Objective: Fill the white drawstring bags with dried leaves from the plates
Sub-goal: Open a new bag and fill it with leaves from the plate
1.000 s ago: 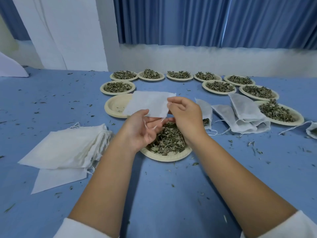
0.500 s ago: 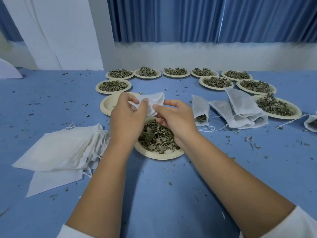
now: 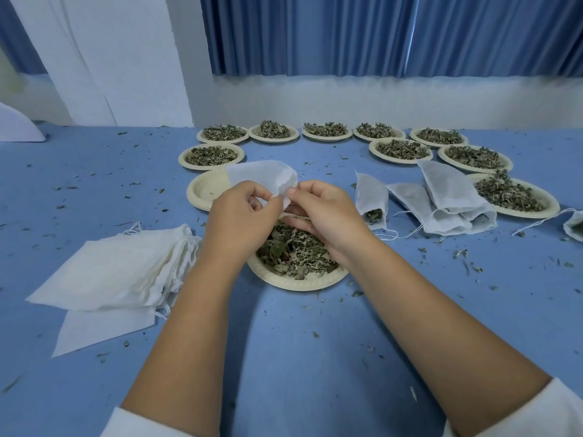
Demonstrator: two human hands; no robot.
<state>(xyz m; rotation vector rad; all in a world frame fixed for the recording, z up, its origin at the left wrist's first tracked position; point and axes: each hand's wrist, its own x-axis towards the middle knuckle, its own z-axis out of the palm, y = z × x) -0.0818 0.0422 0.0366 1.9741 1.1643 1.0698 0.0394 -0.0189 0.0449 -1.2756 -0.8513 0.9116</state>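
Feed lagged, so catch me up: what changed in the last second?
The left hand turned over from palm-up under the bag to pinch its near edge beside the right hand; the bag went from flat to bunched. Both hands stay over the near plate; other plates and spare bags unmoved.

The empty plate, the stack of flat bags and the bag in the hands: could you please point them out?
empty plate (image 3: 204, 193): head view, its bare inner surface.
stack of flat bags (image 3: 120, 269): head view, top bag's middle.
held bag (image 3: 262, 173): head view, its upper cloth.
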